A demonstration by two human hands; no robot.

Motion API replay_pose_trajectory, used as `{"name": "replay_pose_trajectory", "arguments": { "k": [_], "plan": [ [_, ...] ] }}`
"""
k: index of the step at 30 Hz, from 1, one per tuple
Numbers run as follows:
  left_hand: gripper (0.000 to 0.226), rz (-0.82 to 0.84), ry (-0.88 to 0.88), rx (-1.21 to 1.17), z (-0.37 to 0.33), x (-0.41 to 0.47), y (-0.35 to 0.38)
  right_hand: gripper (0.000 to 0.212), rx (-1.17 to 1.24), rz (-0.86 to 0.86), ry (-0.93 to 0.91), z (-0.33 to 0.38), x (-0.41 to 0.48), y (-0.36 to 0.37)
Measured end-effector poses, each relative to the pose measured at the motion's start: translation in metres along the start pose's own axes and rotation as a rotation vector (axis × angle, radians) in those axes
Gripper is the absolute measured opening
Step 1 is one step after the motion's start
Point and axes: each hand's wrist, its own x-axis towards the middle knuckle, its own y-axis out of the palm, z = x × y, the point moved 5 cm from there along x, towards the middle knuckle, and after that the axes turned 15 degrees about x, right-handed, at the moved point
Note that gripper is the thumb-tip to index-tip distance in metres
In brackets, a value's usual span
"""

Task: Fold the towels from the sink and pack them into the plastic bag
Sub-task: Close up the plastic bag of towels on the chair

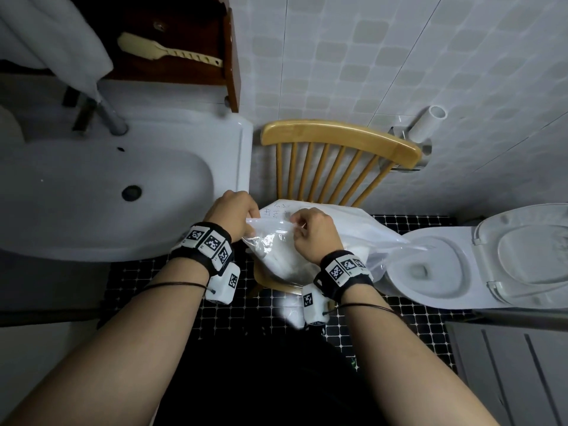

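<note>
A clear plastic bag (372,238) lies on the seat of a wooden chair (335,139), between the sink and the toilet. White towel fabric (285,259) shows through the bag. My left hand (235,215) pinches the bag's near left edge. My right hand (316,232) pinches the same edge a little to the right. Both hands are close together over the chair seat. The white sink (92,186) on the left holds no towel that I can see.
A toilet (430,262) with its lid up stands at the right. A white cloth (52,35) hangs at the top left beside a wooden shelf (227,56) with a cream brush (166,52). The floor has small black tiles (261,315). A tap (110,115) rises behind the sink.
</note>
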Motion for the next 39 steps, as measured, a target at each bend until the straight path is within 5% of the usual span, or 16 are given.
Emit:
{"name": "replay_pose_trajectory", "arguments": {
  "k": [6,9,25,31,39],
  "plan": [
    [0.033,0.005,-0.027,-0.009,0.011,-0.005,0.0,0.021,-0.001,0.135,0.003,0.018,0.007,0.015],
    [0.029,-0.031,-0.061,0.058,0.015,-0.009,-0.001,0.003,-0.049,0.156,0.025,0.018,0.011,0.018],
    [0.016,-0.132,-0.078,0.118,-0.003,-0.018,-0.017,0.005,-0.042,0.214,0.061,0.02,0.01,-0.008],
    [0.019,-0.149,-0.032,0.217,-0.013,-0.022,-0.019,0.023,-0.085,0.181,0.06,0.016,0.0,0.001],
    [0.02,-0.042,0.096,0.175,-0.018,-0.018,-0.012,0.006,-0.093,0.108,0.03,0.015,-0.004,0.009]
  ]
}}
